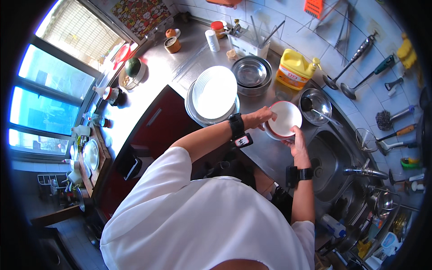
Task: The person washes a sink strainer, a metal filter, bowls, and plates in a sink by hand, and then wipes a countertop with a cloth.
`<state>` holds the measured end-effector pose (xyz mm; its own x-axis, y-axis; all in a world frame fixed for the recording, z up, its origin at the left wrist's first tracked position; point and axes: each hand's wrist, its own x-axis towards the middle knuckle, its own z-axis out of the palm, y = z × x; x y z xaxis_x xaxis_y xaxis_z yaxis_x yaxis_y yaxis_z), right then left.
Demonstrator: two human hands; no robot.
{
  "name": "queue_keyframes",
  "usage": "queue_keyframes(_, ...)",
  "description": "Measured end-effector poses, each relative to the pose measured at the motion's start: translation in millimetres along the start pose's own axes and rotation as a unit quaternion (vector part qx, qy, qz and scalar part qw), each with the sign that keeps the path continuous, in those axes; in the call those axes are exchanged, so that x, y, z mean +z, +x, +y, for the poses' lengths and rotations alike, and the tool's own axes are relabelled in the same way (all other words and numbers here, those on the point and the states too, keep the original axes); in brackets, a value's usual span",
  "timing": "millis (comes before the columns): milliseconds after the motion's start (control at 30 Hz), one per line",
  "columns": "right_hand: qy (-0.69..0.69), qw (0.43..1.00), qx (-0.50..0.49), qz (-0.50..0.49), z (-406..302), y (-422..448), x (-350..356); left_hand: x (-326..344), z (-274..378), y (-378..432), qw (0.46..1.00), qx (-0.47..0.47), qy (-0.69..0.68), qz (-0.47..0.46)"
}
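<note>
Both my hands grip a white bowl with a red rim [287, 119] over the steel counter. My left hand [260, 118] holds its left side, thumb over the rim. On the near right side, my right hand [297, 143] has its thumb at the rim and fingers beneath. Another rim shows under the bowl, perhaps a second one stacked there. Left of my hands stands a white ribbed dish [216, 92], bright with glare, on top of other round ware. Beyond it are nested stainless steel bowls [251, 74]. A steel bowl [317, 116] with a ladle [315, 109] in it lies to the right.
The steel sink [324, 165] with its faucet [366, 172] is at my right. A yellow detergent jug [295, 69] with a pump stands behind the bowls, beside a white utensil basket [248, 45]. Ladles [366, 79] and other utensils hang on the tiled wall.
</note>
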<state>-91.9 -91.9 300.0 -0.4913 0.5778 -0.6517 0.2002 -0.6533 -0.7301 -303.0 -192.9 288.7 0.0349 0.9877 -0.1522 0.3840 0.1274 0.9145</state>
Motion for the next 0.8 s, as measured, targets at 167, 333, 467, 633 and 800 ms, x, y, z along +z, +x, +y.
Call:
queue_keyframes(167, -0.041, 0.997, -0.019, 0.056, -6, 1, 21, -10, 33, 12, 0.947, -0.27, -0.167, 0.056)
queue_keyframes(333, -0.154, 0.887, -0.353, 0.255, -6, -36, 42, -70, 47, -8, 0.974, -0.107, 0.197, 0.046)
queue_keyframes(467, -0.054, 0.919, -0.39, 0.017, -39, -88, 108, -164, 38, -37, 0.951, 0.035, 0.192, 0.239)
queue_keyframes(633, -0.191, 0.947, -0.245, -0.077, 13, -35, 165, -246, -39, -40, 0.92, -0.003, 0.343, 0.189)
queue_keyframes(800, -0.264, 0.956, -0.114, -0.064, 33, -7, 191, -269, -100, -56, 0.944, -0.035, 0.31, 0.111)
